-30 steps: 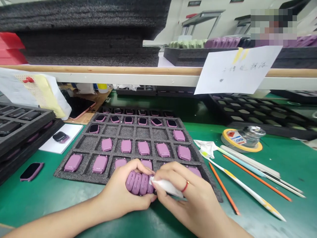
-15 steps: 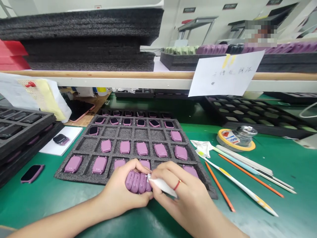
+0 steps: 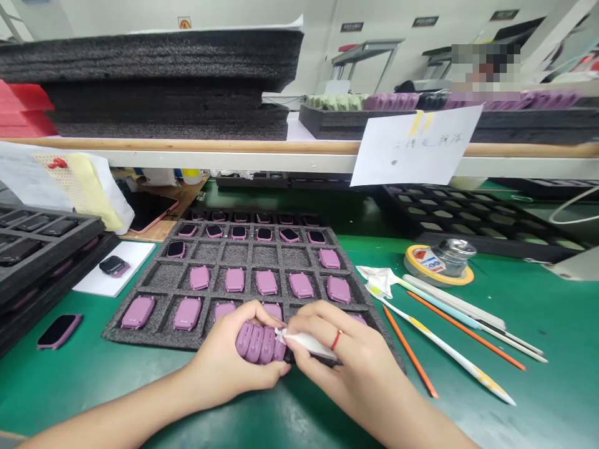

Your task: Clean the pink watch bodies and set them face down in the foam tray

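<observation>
My left hand (image 3: 229, 362) is closed round a side-by-side stack of purple watch cases (image 3: 259, 343), held on edge over the near rim of a dark foam tray (image 3: 248, 252). My right hand (image 3: 346, 362) pinches a white wipe stick (image 3: 304, 340) whose tip touches the right end of the stack. A red band sits on one finger of that hand. The tray's cells hold more purple cases face down in the near rows and screen-up ones in the far rows. Parts of the nearest row are hidden behind my hands.
Orange and white sticks (image 3: 444, 349), a crumpled white cloth (image 3: 379, 277) and a tape roll with a small jar (image 3: 440, 262) lie to the right on the green mat. Black trays (image 3: 42, 240) stack at left, with loose watches (image 3: 58, 330) beside them. A shelf with a paper note (image 3: 414, 153) runs across above.
The view has shifted a little; the hands and stack stay in the same grip, and the wipe's tip keeps working at the stack's right end.
</observation>
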Available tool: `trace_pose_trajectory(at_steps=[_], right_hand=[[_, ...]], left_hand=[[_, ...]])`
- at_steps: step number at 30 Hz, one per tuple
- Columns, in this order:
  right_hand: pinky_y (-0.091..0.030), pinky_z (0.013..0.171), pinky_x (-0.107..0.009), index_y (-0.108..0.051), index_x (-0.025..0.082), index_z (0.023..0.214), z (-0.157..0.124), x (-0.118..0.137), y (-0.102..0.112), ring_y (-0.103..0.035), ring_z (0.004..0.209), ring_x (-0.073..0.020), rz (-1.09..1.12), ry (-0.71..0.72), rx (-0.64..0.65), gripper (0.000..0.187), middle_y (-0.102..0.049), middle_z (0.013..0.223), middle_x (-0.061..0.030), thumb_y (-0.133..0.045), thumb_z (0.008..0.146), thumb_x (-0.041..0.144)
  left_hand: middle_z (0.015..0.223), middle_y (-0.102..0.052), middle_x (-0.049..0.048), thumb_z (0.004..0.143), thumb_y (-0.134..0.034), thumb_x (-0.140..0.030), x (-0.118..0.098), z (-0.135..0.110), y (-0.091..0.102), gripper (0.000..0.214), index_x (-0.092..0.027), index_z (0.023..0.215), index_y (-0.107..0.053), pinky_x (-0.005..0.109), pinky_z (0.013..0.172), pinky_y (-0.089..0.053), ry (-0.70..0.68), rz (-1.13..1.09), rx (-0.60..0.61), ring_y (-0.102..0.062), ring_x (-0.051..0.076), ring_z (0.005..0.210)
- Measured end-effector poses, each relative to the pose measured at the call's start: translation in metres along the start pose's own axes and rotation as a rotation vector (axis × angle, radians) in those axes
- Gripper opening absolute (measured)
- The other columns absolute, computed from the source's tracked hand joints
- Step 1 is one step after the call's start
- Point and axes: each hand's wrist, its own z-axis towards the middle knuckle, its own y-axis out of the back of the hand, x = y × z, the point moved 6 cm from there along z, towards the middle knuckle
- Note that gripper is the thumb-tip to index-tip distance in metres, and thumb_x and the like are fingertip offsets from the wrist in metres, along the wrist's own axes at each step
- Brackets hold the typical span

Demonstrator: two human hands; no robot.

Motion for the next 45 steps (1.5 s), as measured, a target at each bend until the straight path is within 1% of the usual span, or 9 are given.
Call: trace_pose_trajectory(at_steps=[11, 14, 17, 20, 23, 29, 35, 41, 45], right_hand=[[-0.056, 0.068, -0.023, -0.066, 0.019, 0.091, -0.003, -0.013, 0.000, -0.067, 0.074, -0.0135, 0.040, 0.006, -0.029, 0.013, -0.068, 0.084, -0.0040, -0.057, 0.092, 0.010], [-0.056, 0.069, -0.024, -0.066, 0.020, 0.090, -0.009, -0.029, 0.018, -0.068, 0.075, -0.0145, -0.041, -0.051, -0.100, 0.010, -0.069, 0.083, -0.0034, -0.058, 0.092, 0.014], [-0.056, 0.069, -0.029, -0.065, 0.022, 0.092, -0.025, -0.062, 0.054, -0.070, 0.077, -0.0188, -0.205, -0.251, -0.185, 0.008, -0.073, 0.085, -0.0045, -0.062, 0.091, 0.029], [-0.053, 0.058, -0.031, -0.056, 0.022, 0.090, -0.053, -0.110, 0.091, -0.072, 0.070, -0.0235, -0.394, -0.625, -0.174, 0.028, -0.073, 0.081, -0.0060, -0.063, 0.082, 0.048], [-0.046, 0.049, -0.031, -0.055, 0.024, 0.074, -0.072, -0.139, 0.111, -0.065, 0.053, -0.0237, -0.479, -0.743, -0.104, 0.029, -0.069, 0.065, -0.0040, -0.062, 0.076, 0.052], [-0.051, 0.071, -0.035, -0.068, 0.021, 0.079, -0.072, -0.166, 0.111, -0.070, 0.082, -0.0263, -0.558, -0.730, -0.048, 0.029, -0.075, 0.089, -0.0084, -0.055, 0.086, 0.046], [-0.050, 0.082, -0.037, -0.064, 0.014, 0.080, -0.042, -0.205, 0.099, -0.064, 0.081, -0.0176, -0.657, -0.705, -0.059, 0.021, -0.067, 0.080, -0.0029, -0.068, 0.088, 0.033], [-0.046, 0.093, -0.043, -0.049, 0.020, 0.071, -0.005, -0.171, 0.082, -0.064, 0.102, -0.0274, -0.620, -0.502, -0.133, 0.014, -0.070, 0.103, -0.0120, -0.060, 0.081, 0.020], [-0.047, 0.069, -0.037, -0.041, 0.025, 0.069, 0.007, -0.130, 0.073, -0.062, 0.066, -0.0250, -0.528, -0.430, -0.121, 0.017, -0.062, 0.064, -0.0047, -0.055, 0.077, 0.021]], left_hand=[[0.106, -0.072, 0.0043, 0.065, -0.080, -0.015, 0.001, -0.001, 0.001, 0.035, -0.020, 0.090, -0.056, 0.036, 0.094, -0.050, 0.016, -0.100, 0.055, -0.067, 0.022, 0.100], [0.115, -0.071, 0.0085, 0.066, -0.080, -0.015, 0.003, -0.002, 0.001, 0.035, -0.019, 0.092, -0.057, 0.040, 0.100, -0.049, 0.030, -0.158, 0.083, -0.068, 0.023, 0.105], [0.120, -0.070, 0.0106, 0.067, -0.079, -0.014, 0.006, -0.003, 0.000, 0.035, -0.019, 0.093, -0.057, 0.044, 0.101, -0.048, 0.044, -0.190, 0.098, -0.069, 0.023, 0.103], [0.121, -0.069, 0.0107, 0.068, -0.077, -0.015, 0.007, -0.005, -0.002, 0.033, -0.020, 0.093, -0.057, 0.048, 0.104, -0.046, 0.061, -0.194, 0.084, -0.069, 0.024, 0.104], [0.120, -0.070, 0.0105, 0.067, -0.075, -0.015, 0.005, -0.005, -0.002, 0.031, -0.020, 0.092, -0.057, 0.049, 0.105, -0.045, 0.087, -0.171, 0.043, -0.068, 0.026, 0.108], [0.116, -0.071, 0.0094, 0.068, -0.074, -0.017, 0.000, -0.006, 0.000, 0.028, -0.021, 0.092, -0.058, 0.049, 0.107, -0.041, 0.079, -0.108, 0.028, -0.064, 0.028, 0.117], [0.122, -0.068, 0.0121, 0.068, -0.075, -0.016, 0.002, -0.007, -0.001, 0.030, -0.020, 0.093, -0.057, 0.050, 0.105, -0.044, 0.056, -0.182, 0.043, -0.067, 0.026, 0.108], [0.123, -0.068, 0.0126, 0.069, -0.079, -0.015, 0.005, -0.006, -0.001, 0.034, -0.019, 0.095, -0.058, 0.048, 0.103, -0.048, 0.047, -0.195, 0.091, -0.068, 0.025, 0.107], [0.123, -0.069, 0.0124, 0.069, -0.079, -0.014, 0.007, -0.006, 0.000, 0.034, -0.019, 0.096, -0.058, 0.047, 0.104, -0.048, 0.040, -0.199, 0.085, -0.068, 0.024, 0.106]])
